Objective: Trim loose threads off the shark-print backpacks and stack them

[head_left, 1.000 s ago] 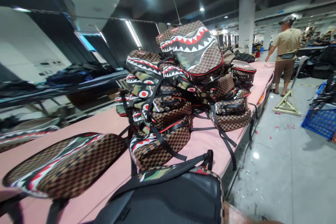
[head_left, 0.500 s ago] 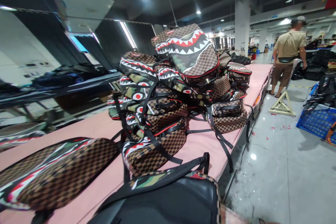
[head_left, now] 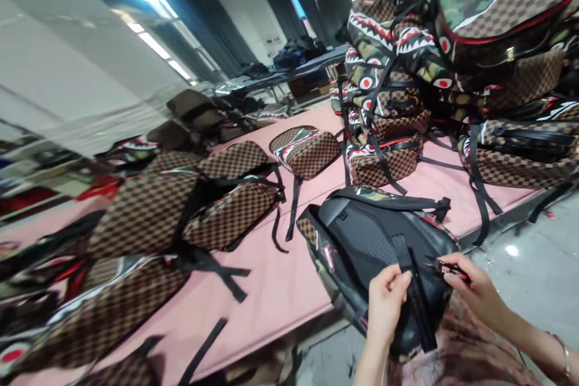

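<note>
A backpack (head_left: 362,241) lies with its black padded back up, at the near edge of the pink-covered table. Brown check and camouflage show along its sides. My left hand (head_left: 388,298) is closed, pinching a black strap (head_left: 418,307) of this backpack between thumb and fingers. Just to the right, my right hand (head_left: 474,289) is closed on small thread snips (head_left: 455,269) with dark, partly red handles. Their tip points left toward the strap, over the black back panel; whether it touches is too blurred to tell.
A tall pile of checked backpacks with shark-mouth prints (head_left: 389,160) stands at the back right. More backpacks (head_left: 145,211) lie along the left of the pink table (head_left: 271,307), with loose straps (head_left: 230,277) trailing. Grey tiled floor (head_left: 529,253) lies at the right.
My view has swung left and down, so the pile now sits farther right. Both hands have come into view at the near backpack. The person standing at the right is out of view.
</note>
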`<state>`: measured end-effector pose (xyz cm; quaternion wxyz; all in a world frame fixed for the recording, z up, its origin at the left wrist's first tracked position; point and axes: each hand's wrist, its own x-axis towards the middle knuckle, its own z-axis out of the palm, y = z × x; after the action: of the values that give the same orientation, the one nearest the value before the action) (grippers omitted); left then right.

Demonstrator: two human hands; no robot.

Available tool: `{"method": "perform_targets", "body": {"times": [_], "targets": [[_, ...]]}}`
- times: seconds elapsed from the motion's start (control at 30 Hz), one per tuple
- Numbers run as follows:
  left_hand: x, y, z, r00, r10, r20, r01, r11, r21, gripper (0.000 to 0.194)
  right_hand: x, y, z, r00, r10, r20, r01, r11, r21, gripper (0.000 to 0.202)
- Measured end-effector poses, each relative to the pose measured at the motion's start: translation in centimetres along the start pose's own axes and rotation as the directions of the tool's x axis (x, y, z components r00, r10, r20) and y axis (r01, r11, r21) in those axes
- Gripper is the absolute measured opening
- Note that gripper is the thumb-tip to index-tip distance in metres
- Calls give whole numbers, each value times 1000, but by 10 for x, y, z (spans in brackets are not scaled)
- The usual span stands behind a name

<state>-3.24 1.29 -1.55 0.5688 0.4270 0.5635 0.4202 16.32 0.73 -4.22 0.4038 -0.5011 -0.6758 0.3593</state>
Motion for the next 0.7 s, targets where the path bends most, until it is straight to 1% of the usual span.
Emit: {"method": "perform_targets", "body": {"times": [0.03, 0.1, 0.2, 0.27, 0.37, 0.5, 0.63, 0.7], "targets": [[0, -1, 3, 1000, 11, 14, -11, 1000, -23, 37, 1, -4, -6, 998, -52, 38, 53, 998, -21, 20], [-3, -1, 7, 999, 47, 12, -47, 999, -17, 37, 3, -14, -12, 987, -130, 99, 137, 989, -59, 21], [-7, 0, 7, 994, 109, -8, -108, 991, 76, 32, 10, -22, -8, 973, -178, 148, 197, 972, -128, 20], [-8, 0, 7, 992, 127, 2, -127, 983, 135, 29, 15, -24, -3, 967, -191, 165, 218, 963, -159, 20], [-10, -1, 9, 991, 137, 2, -136, 976, 170, 26, 19, -22, 1, 963, -203, 179, 235, 954, -186, 21], [-12, -4, 12, 992, 125, -31, -119, 981, 155, 26, 17, -18, 0, 968, -200, 154, 228, 954, -195, 22], [-8, -4, 13, 995, 82, -52, -76, 992, 102, 27, 17, -12, 0, 983, -152, 105, 164, 980, -114, 19], [-7, -2, 13, 996, 77, -54, -70, 989, 128, 26, 18, -13, 0, 985, -152, 83, 159, 984, -80, 19]]}}
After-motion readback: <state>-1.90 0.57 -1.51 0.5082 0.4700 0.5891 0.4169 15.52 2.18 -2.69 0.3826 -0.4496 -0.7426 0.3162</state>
